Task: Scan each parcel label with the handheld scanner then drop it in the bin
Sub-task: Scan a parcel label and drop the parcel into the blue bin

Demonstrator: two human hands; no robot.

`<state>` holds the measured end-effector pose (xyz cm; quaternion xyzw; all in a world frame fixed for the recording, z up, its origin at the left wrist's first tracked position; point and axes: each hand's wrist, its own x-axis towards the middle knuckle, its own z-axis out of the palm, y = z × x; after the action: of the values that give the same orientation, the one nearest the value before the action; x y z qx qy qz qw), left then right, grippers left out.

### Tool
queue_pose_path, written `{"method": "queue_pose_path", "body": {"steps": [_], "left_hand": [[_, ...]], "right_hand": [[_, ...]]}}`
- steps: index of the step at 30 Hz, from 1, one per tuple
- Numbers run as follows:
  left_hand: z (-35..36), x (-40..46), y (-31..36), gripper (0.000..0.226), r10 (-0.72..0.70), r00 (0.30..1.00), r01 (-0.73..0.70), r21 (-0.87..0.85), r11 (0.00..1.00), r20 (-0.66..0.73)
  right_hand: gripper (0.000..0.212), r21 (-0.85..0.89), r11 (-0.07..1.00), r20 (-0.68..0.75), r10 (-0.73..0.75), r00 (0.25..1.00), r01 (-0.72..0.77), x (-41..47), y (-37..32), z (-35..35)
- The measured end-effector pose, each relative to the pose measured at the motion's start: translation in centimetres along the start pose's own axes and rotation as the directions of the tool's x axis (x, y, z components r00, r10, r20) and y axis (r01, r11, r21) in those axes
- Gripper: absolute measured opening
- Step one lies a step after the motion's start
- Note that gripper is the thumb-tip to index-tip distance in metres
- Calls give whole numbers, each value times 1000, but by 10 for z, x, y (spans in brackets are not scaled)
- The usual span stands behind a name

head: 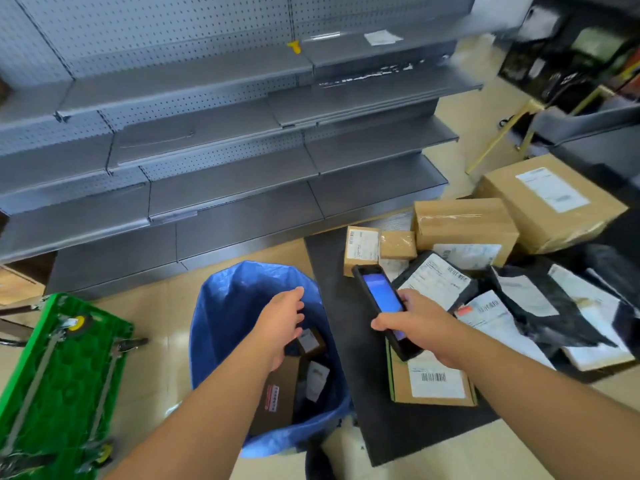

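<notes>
My left hand [282, 320] hovers over the blue-lined bin [221, 306], fingers spread and empty. Inside the bin lie several parcels, among them a small brown box [310, 341] just under the fingertips and a larger brown box [277, 400]. My right hand [420, 327] grips the black handheld scanner [382, 308], its blue screen facing up. Under the scanner sits a flat brown parcel with a barcode label [434, 382]. More parcels lie on the black mat [346, 341]: a black pouch with a white label [436, 282] and a small labelled box [362, 249].
Grey metal shelving [225, 161] fills the back. A green overturned trolley [59, 375] lies at the left. Big cardboard boxes [550, 199] and black mailer bags [554, 317] crowd the right side. Beige floor shows between bin and trolley.
</notes>
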<state>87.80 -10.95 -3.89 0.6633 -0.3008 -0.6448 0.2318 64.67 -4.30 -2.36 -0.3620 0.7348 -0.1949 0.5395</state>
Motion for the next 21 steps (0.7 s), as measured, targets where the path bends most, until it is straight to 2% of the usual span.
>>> {"method": "queue_pose_path", "body": {"steps": [6,9,13,16,21], "left_hand": [[89,-29,-6,46,15,999,-17,57,998,42],[138,-49,-13,36,45,997,-51,105,993,63],[204,-75,-22,29,61,992,-78,149,986,113],[252,-92,-26,24,84,984,-112,179,978,158],[330,-116,-30,29,100,970,-157,256,954,221]], "right_hand": [[59,-30,999,-19,-14,1000,14,-40,38,-68],[60,-1,1000,-44,-29,999,29,-61,64,-107],[49,44,998,-92,-41,995,45,-91,101,-160],[55,55,998,-133,-25,991,33,-107,128,-196],[50,118,993,-205,10,979,14,-135,171,-253]]}}
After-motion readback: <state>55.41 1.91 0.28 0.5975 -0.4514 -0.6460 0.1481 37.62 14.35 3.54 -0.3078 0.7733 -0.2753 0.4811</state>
